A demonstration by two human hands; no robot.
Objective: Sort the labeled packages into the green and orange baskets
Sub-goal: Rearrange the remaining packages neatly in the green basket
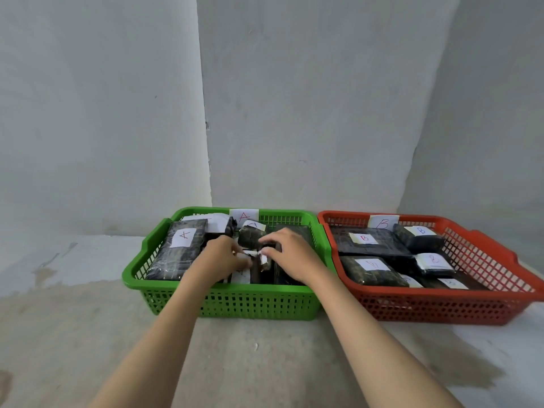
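The green basket (235,301) on the left carries an "A" tag on its back rim and holds several dark wrapped packages with white "A" labels, such as a long one (179,251) at its left side. Both my hands are inside it. My left hand (219,259) and my right hand (290,254) grip a small dark package (265,259) with a white label between them, fingers curled on its ends. The orange basket (441,307) on the right has a "B" tag and holds several "B" packages, one being (368,241).
Both baskets stand side by side on a pale concrete floor against a grey-white wall. A wall corner edge (206,128) runs down behind the green basket. Bare floor lies in front of and left of the baskets.
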